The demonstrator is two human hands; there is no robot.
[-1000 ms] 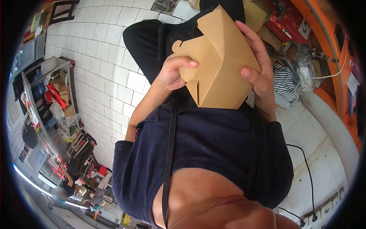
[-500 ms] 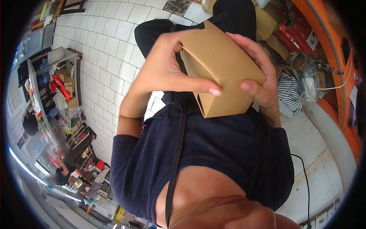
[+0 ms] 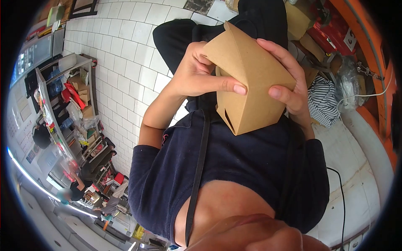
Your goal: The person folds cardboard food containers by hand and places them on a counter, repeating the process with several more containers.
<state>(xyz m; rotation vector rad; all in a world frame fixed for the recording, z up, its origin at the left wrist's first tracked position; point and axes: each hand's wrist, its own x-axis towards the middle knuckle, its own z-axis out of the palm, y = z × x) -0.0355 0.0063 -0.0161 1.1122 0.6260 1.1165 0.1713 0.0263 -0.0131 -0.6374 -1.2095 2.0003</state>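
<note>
A brown cardboard box (image 3: 264, 94) with folded panels sits tilted in front of my chest, between both hands. My left hand (image 3: 201, 75) grips its left side, the thumb on the front panel by a crease and the other fingers bent at the edge of an upper flap. That flap stands apart from the box's side, leaving a gap there. Around the right side wraps my right hand (image 3: 291, 81), its thumb on the front face and its fingers along the far edge. A narrow dark slit shows at the box's lower left corner.
Black-trousered legs (image 3: 176, 42) lie beyond the box over white floor tiles (image 3: 121, 58). At right are a striped cloth (image 3: 322, 100), plastic bags, a red box (image 3: 331, 39) and an orange frame (image 3: 360, 29). A cluttered shelf rack (image 3: 67, 100) and another person (image 3: 79, 188) are at left.
My left fingers have bent in at the flap's edge, and the left wrist has shifted right. The box has turned slightly, its lower corner now nearer my chest. My right hand keeps its hold.
</note>
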